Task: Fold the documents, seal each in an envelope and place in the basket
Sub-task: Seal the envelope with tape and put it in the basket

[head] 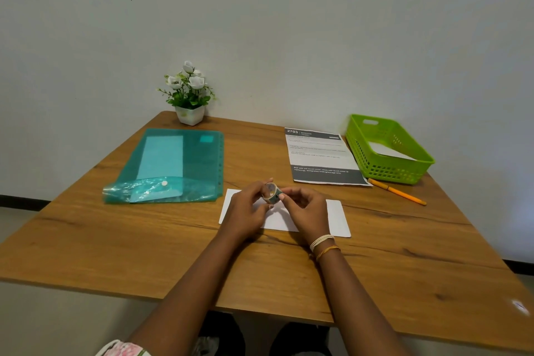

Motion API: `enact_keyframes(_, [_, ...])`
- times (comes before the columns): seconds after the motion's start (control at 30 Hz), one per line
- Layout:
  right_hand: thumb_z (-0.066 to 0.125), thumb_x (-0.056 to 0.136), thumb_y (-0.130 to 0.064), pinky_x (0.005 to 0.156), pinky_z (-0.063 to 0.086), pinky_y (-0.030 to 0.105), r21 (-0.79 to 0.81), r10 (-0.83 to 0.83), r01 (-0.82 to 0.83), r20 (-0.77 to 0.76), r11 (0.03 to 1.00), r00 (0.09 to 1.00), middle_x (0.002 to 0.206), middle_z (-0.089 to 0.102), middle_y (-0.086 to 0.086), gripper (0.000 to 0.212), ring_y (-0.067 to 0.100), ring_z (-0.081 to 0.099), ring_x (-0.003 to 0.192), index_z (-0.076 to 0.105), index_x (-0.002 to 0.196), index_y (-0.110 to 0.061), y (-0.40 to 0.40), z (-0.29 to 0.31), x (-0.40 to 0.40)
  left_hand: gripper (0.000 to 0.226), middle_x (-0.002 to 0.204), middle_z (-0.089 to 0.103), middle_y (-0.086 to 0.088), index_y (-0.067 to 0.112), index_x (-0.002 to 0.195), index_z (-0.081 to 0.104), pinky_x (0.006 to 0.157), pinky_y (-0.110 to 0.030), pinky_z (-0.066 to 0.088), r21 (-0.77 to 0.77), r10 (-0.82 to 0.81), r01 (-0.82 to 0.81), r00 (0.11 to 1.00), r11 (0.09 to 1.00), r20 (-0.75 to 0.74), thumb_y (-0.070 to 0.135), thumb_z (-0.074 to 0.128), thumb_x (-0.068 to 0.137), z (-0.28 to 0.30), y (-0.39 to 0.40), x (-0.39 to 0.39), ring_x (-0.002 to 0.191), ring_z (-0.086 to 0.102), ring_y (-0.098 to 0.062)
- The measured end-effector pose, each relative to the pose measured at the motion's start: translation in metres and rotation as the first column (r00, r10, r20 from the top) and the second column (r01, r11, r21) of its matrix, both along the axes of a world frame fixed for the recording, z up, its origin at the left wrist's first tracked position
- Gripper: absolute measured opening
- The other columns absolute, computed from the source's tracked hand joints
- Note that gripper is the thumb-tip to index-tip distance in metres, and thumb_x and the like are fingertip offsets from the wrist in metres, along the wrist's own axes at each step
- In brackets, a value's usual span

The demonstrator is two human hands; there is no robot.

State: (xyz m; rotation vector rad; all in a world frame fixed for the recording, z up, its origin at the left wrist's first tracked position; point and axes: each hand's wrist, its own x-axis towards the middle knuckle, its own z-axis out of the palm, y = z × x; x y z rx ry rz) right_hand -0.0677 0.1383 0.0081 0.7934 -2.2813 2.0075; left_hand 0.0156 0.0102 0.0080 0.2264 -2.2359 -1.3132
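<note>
Step in hand: sealing. Both hands sit centre frame over a white envelope (336,217) lying flat on the table (115,240).

Left hand (248,208) and right hand (306,211) both pinch a small roll of tape (271,193) between them, held just above the envelope. Left fingers curl round the roll; the right thumb and fingertips are at its edge, probably hunting for the loose end. Can't tell if any tape is peeled off yet, too small to see.

Envelope is part hidden under the hands, so flap state can't be read. Likely a folded document is already inside, but that isn't visible.

Green basket (419,166) at right of frame, near the table's far edge, already has one white envelope or sheet in it. So at least one item looks done.

One printed document (320,156) lies unfolded just left of the basket, touching or nearly touching it. Judged to be next in the queue.

Elsewhere: orange pen (397,191) below the basket, teal plastic folder (173,165) at left of frame with more light paper or envelopes showing inside, flower pot (189,95) at the back against the wall.

Next move needs: free the tape end, pull a short strip, tear it, press it across the flap. Then envelope goes right into the basket.

Risk: thin tape can fold onto itself or stick to fingers.
</note>
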Motion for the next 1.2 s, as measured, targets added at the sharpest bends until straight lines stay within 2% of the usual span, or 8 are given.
enact_keyframes(0.17, [0.072, 0.080, -0.006, 0.075, 0.056, 0.024, 0.017, -0.029, 0.029, -0.023, 0.999, 0.999, 0.082, 0.072, -0.001, 0.008, 0.010, 0.068, 0.078, 0.073, 0.081, -0.014, 0.000, -0.002, 0.000, 0.038, 0.105, 0.062, 0.014, 0.041, 0.085, 0.052, 0.090, -0.027, 0.050, -0.040, 0.041, -0.039, 0.999, 0.998, 0.035, 0.006, 0.068, 0.084, -0.002, 0.001, -0.001, 0.108, 0.058, -0.007])
enact_keyframes(0.33, [0.070, 0.077, 0.002, 0.067, 0.053, 0.019, -0.080, -0.076, 0.075, -0.005, 0.994, 0.997, 0.073, 0.070, 0.001, 0.018, 0.008, 0.064, 0.068, 0.068, 0.071, -0.015, 0.002, 0.003, 0.003, 0.020, 0.111, 0.066, 0.003, 0.027, 0.089, 0.057, 0.084, -0.025, 0.052, -0.048, 0.088, -0.085, 0.995, 0.995, 0.052, 0.009, 0.067, 0.086, -0.004, 0.000, -0.004, 0.105, 0.059, -0.009])
enact_keyframes(0.43, [0.068, 0.079, 0.005, 0.067, 0.056, 0.026, -0.196, -0.110, 0.124, 0.081, 0.973, 0.991, 0.073, 0.070, 0.009, 0.017, 0.016, 0.065, 0.069, 0.067, 0.071, -0.011, 0.005, 0.005, 0.000, 0.017, 0.108, 0.066, 0.002, 0.025, 0.086, 0.057, 0.083, -0.027, 0.052, -0.067, 0.100, -0.097, 0.993, 0.993, 0.056, 0.011, 0.067, 0.087, -0.006, -0.002, -0.007, 0.103, 0.060, -0.010])
enact_keyframes(0.53, [0.067, 0.082, 0.005, 0.065, 0.058, 0.028, -0.279, -0.089, 0.143, 0.196, 0.950, 0.976, 0.075, 0.071, 0.013, 0.015, 0.018, 0.068, 0.068, 0.068, 0.075, -0.008, 0.005, 0.006, -0.002, 0.010, 0.107, 0.063, 0.004, 0.023, 0.093, 0.061, 0.079, -0.025, 0.050, -0.187, 0.129, -0.115, 0.990, 0.976, 0.062, 0.018, 0.067, 0.088, -0.007, -0.001, -0.011, 0.100, 0.058, -0.011])
enact_keyframes(0.67, [0.068, 0.081, 0.004, 0.064, 0.058, 0.028, -0.305, -0.060, 0.139, 0.253, 0.942, 0.966, 0.079, 0.071, 0.015, 0.012, 0.016, 0.070, 0.069, 0.068, 0.078, -0.007, 0.005, 0.007, -0.005, 0.021, 0.108, 0.057, 0.004, 0.019, 0.107, 0.063, 0.073, -0.024, 0.044, -0.403, 0.251, -0.211, 0.967, 0.891, 0.050, 0.023, 0.067, 0.087, 0.005, -0.006, -0.031, 0.094, 0.054, -0.012])
enact_keyframes(1.07, [0.071, 0.080, 0.003, 0.063, 0.058, 0.027, -0.324, -0.058, 0.154, 0.288, 0.933, 0.956, 0.086, 0.072, 0.013, 0.013, 0.018, 0.071, 0.079, 0.067, 0.085, -0.008, 0.008, 0.010, -0.018, 0.023, 0.106, 0.061, -0.003, 0.020, 0.105, 0.051, 0.085, -0.040, 0.051, -0.532, 0.323, -0.150, 0.913, 0.833, 0.249, 0.024, 0.064, 0.086, 0.005, -0.028, -0.081, 0.092, 0.057, -0.020])
enact_keyframes(1.13, [0.069, 0.081, 0.004, 0.063, 0.059, 0.027, -0.332, -0.058, 0.160, 0.296, 0.930, 0.953, 0.085, 0.071, 0.013, 0.012, 0.017, 0.071, 0.078, 0.067, 0.084, -0.007, 0.010, 0.010, -0.020, 0.038, 0.119, 0.058, -0.004, 0.019, 0.118, 0.049, 0.101, -0.046, 0.043, -0.532, 0.357, -0.208, 0.914, 0.820, 0.192, 0.023, 0.066, 0.084, 0.000, -0.022, -0.077, 0.108, 0.055, -0.022])
enact_keyframes(1.2, [0.066, 0.082, 0.007, 0.061, 0.058, 0.026, -0.379, -0.038, 0.183, 0.359, 0.907, 0.933, 0.079, 0.070, 0.010, 0.014, 0.016, 0.068, 0.072, 0.066, 0.082, -0.006, 0.012, 0.010, -0.023, 0.057, 0.132, 0.049, -0.004, 0.019, 0.132, 0.043, 0.112, -0.055, 0.022, -0.548, 0.369, -0.252, 0.922, 0.797, 0.113, 0.026, 0.068, 0.081, -0.003, -0.011, -0.067, 0.126, 0.045, -0.023])
